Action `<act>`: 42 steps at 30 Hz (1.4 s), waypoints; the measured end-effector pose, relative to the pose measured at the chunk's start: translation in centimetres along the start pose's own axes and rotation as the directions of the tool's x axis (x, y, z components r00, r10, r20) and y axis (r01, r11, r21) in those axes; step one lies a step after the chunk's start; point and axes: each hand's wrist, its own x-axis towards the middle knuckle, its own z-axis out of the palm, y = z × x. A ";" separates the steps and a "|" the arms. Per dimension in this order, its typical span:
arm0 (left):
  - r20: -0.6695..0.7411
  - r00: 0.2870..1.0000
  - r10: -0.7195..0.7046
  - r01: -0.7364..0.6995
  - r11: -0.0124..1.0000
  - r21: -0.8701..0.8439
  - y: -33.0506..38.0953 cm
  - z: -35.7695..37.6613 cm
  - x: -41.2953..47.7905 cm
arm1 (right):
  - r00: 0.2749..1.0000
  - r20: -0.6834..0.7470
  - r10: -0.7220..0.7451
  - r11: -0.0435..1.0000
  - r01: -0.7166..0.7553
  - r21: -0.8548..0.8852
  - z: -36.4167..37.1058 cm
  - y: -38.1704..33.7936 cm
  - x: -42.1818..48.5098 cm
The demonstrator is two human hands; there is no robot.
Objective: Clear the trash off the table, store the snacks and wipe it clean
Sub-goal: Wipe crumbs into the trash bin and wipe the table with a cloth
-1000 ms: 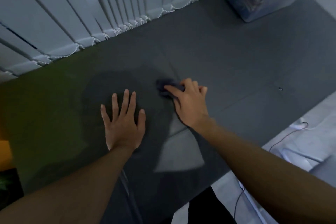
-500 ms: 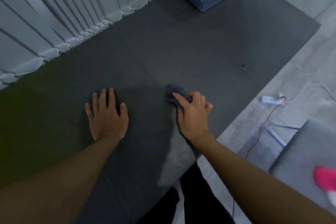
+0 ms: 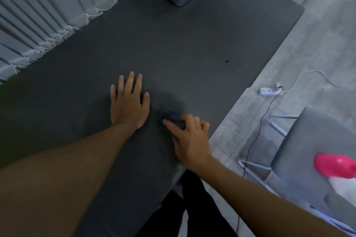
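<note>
With my left hand [image 3: 129, 104] spread flat on the desk [image 3: 173, 48] for support and my right hand [image 3: 189, 140] clamped on the dark cloth [image 3: 169, 117] near the near-right edge, I should press evenly and overlap strokes toward that edge.

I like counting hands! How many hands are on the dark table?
2. The left hand lies flat and spread on the table. The right hand, just beside it, presses a dark cloth near the table's edge.
</note>
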 end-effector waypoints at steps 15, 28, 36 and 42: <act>0.004 0.996 -0.084 0.084 0.994 0.076 6.2 1.9 5.3 | 0.993 0.050 -0.105 0.992 0.109 -0.067 -2.4 9.9 5.5; 0.024 0.993 -0.115 0.110 0.984 0.140 6.4 2.1 5.6 | 0.996 0.046 -0.079 0.993 0.082 -0.084 -3.3 16.1 11.9; 0.040 0.992 -0.119 0.111 0.980 0.164 6.4 2.1 5.8 | 0.912 -0.079 0.403 0.912 -0.407 -0.050 -3.0 19.6 19.5; 0.049 0.991 -0.122 0.113 0.980 0.166 6.5 2.0 5.8 | 0.994 0.055 -0.099 0.993 0.103 -0.064 -2.6 18.3 18.9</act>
